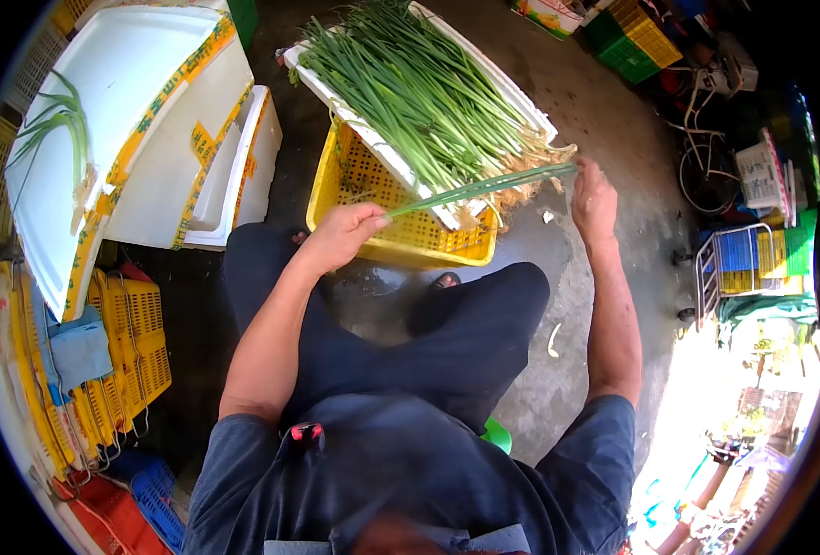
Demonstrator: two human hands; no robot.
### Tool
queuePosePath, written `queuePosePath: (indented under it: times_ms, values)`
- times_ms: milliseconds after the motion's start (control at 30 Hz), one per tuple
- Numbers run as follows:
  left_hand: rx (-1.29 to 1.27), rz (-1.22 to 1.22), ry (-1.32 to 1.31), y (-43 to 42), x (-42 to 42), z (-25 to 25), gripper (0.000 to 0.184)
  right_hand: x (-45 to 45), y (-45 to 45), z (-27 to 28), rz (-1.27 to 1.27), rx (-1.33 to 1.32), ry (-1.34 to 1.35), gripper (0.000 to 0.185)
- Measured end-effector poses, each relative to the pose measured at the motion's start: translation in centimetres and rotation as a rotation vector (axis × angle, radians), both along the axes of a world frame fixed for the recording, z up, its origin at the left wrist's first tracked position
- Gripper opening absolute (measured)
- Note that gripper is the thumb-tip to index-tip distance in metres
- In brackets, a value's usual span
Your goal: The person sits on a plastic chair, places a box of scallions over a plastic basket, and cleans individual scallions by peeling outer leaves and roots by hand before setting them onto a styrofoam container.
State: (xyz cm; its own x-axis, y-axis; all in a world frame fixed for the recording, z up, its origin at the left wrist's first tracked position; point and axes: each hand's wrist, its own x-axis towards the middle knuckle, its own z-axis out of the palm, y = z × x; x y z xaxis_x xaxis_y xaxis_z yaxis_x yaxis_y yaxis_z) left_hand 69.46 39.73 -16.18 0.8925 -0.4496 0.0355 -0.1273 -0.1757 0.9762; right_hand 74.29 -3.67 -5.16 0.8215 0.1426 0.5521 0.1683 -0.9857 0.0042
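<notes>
My left hand (340, 236) pinches one end of a long, thin green onion (484, 188). At its other end, the fingers of my right hand (595, 199) are closed, so it stretches between my hands. Just beyond it, a big heap of green onions (428, 97) lies on a white foam tray (345, 109), roots toward the lower right. Under the tray stands a yellow plastic crate (410, 242) with perforated sides. On a white foam lid (137, 69) to the left rests a small bunch of green onions (75, 129).
White foam boxes (165, 190) with yellow tape stand at my left, above stacked yellow crates (137, 342). A metal cart (733, 264) and green and yellow crates (627, 42) are at the right. Scraps lie on the wet concrete floor (604, 305).
</notes>
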Motion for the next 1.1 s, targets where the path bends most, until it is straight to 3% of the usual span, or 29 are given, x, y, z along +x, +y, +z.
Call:
queuePosePath:
  times_ms: [67,100,133,200,367,467,600,700,833,967,1033,1100]
  values:
    - [-0.171,0.061,0.298,1.3,0.0,0.5,0.019,1.0,-1.7,0.2,-0.229,0.044,-0.020,0.021]
    - [-0.261,0.095,0.439,1.9,0.2,0.7,0.018,1.4,-1.8,-0.4,-0.218,0.176,0.060,0.022]
    - [-0.486,0.102,0.465,2.0,0.6,0.4,0.018,1.7,-1.7,-1.0,-0.206,0.308,0.139,0.022]
    - [-0.702,0.250,0.527,1.7,1.3,0.6,0.020,0.8,2.6,-1.8,-0.097,0.507,0.280,0.024]
    - [-0.980,0.463,0.590,1.2,1.4,1.9,0.020,-1.0,15.3,-9.8,0.416,0.235,0.467,0.026]
    - [-0.987,0.482,0.583,2.1,1.2,1.6,0.020,1.2,17.7,-13.8,0.309,0.315,0.307,0.025]
    - [-0.935,0.464,0.586,2.8,1.6,1.1,0.020,3.6,19.8,-14.7,0.020,0.075,0.585,0.023]
    - [-0.918,0.453,0.604,2.6,1.9,0.8,0.018,4.2,19.7,-16.5,0.020,-0.097,0.470,0.022]
    - [-0.936,0.467,0.612,2.4,1.9,0.4,0.018,3.8,19.2,-14.7,0.016,0.305,0.419,0.017]
    - [-0.898,0.454,0.603,1.6,2.2,0.2,0.020,1.1,19.0,-10.5,0.045,0.585,0.539,0.025]
    - [-0.845,0.468,0.601,1.0,2.0,-0.4,0.023,-0.5,19.6,-12.3,0.083,1.038,0.688,0.025]
    - [-0.794,0.480,0.619,0.5,2.3,-0.8,0.028,-2.8,21.6,-11.8,0.139,1.270,0.830,0.023]
